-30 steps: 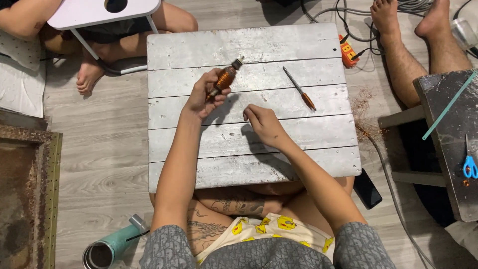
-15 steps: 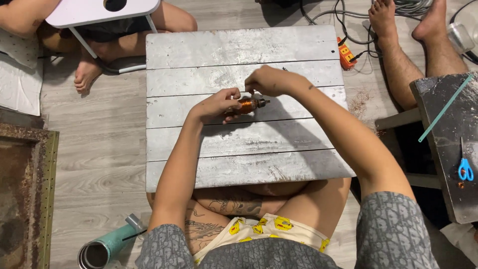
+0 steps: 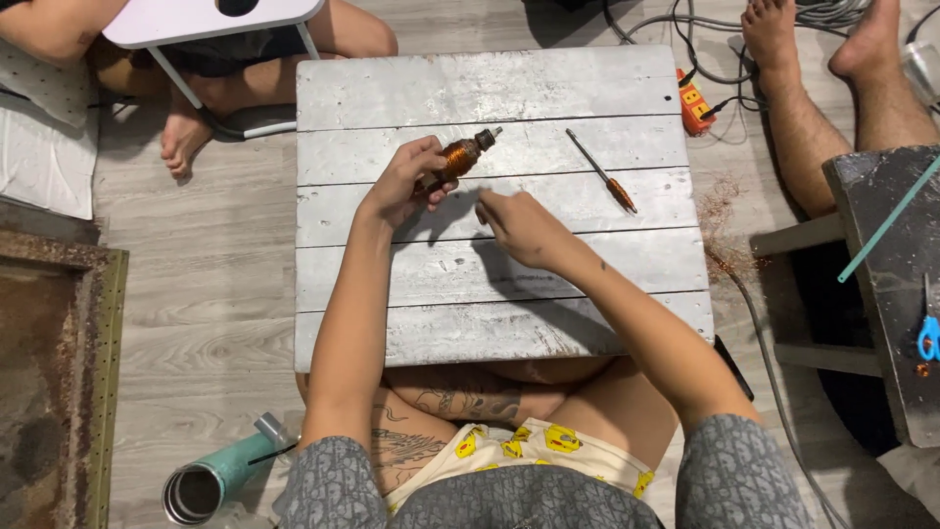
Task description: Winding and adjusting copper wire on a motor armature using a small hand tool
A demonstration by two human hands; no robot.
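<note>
Hands first: left hand [image 3: 399, 186] was closed around a copper-wound motor armature [image 3: 458, 157], fingers wrapped on its lower end, shaft tip pointing up toward the far right corner of the counter [image 3: 490, 88]. Armature was held just above the boards, over the second plank from the far edge, roughly mid-width. Right hand [image 3: 519, 225] was empty, fingers loosely curled and half open, hovering over the third plank just beside the armature but not touching it.

Screwdriver [image 3: 600, 170] with an orange handle lay flat, diagonal, toward the right edge, well apart from both hands. Far plank and the two near planks were bare, so room on all sides of the hands; left edge also free.

Off the right edge: orange power strip [image 3: 693, 102] with cables near the far right corner, tangle of copper wire [image 3: 720, 220] on the floor beside the edge. Teal tumbler [image 3: 220, 480] lay on the floor past the near left corner.

Pose: both forearms came in from the near edge, left arm nearly straight up the left half, right arm angled in from the right, elbow bent. Another person's bare feet [image 3: 813, 49] sat beyond the far right corner.
</note>
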